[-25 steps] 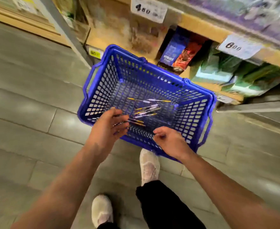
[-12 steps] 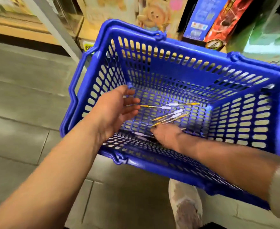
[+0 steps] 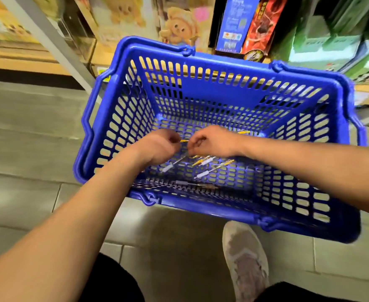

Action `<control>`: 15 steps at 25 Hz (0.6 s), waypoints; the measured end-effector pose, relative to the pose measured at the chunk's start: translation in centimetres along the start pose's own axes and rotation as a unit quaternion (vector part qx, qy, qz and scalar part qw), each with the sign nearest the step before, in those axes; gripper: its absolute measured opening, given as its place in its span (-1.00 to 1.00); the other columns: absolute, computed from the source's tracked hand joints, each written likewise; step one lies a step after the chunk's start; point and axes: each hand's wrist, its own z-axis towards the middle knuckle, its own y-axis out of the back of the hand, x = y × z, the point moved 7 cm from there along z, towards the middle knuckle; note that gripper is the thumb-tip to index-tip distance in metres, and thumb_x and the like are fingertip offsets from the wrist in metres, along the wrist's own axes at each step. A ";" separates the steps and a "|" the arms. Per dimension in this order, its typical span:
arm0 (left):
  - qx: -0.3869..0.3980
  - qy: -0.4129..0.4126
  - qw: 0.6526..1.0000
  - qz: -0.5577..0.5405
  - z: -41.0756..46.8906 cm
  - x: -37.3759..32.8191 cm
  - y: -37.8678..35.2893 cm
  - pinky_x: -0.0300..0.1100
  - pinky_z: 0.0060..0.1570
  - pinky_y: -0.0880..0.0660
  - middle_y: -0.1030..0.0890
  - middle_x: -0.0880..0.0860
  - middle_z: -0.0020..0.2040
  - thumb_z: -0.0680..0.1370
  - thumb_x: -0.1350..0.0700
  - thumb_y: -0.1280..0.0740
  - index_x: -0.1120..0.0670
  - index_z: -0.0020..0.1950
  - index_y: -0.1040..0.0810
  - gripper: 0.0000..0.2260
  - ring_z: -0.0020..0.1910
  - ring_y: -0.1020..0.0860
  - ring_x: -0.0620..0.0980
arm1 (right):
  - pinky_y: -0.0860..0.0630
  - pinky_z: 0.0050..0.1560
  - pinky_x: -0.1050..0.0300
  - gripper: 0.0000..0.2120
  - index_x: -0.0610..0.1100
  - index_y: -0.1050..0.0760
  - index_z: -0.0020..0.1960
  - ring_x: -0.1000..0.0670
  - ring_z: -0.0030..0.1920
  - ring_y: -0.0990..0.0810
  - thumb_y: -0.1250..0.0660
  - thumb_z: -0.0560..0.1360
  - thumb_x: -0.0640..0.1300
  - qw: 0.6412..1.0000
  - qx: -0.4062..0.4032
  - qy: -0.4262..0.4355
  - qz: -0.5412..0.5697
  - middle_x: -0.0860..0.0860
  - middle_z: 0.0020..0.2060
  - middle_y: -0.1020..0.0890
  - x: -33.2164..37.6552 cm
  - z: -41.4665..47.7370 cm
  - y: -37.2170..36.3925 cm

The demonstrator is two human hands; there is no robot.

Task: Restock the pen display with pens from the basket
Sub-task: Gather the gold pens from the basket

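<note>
Pens (image 3: 204, 162): we see them lying loose on the basket floor, just beneath both hands, waiting to be gathered.
Yellow pen (image 3: 184, 141): its tip shows between the hands, lifted off the floor.
Right hand (image 3: 211, 142): fingers curled round the yellow pen, we judge to collect it.
Left hand (image 3: 157, 147): fingers curled at the pen's tip; we cannot tell whether it pinches.
Basket (image 3: 222, 60): on the tiled floor (image 3: 26, 138), in front of the shelf (image 3: 366, 89).
Pen display: out of view.

Reaching forward, the left hand (image 3: 159, 147) and right hand (image 3: 211, 141) curl knuckles-up, fingertips meeting around one pen (image 3: 184, 141)
</note>
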 end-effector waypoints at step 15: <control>0.001 0.081 0.934 -0.349 0.5 2.4 -0.1 -0.20 -0.40 -0.57 -0.74 0.10 -0.14 0.66 0.14 -0.32 0.13 0.14 -0.49 -0.90 -0.31 -0.66 0.00 | -0.61 0.00 -0.04 -0.79 -0.16 -0.54 0.19 -0.14 0.04 -0.63 -0.38 0.58 -0.16 0.912 0.146 -0.035 -0.383 -0.09 0.05 -0.63 -6.2 -2.2 -8.9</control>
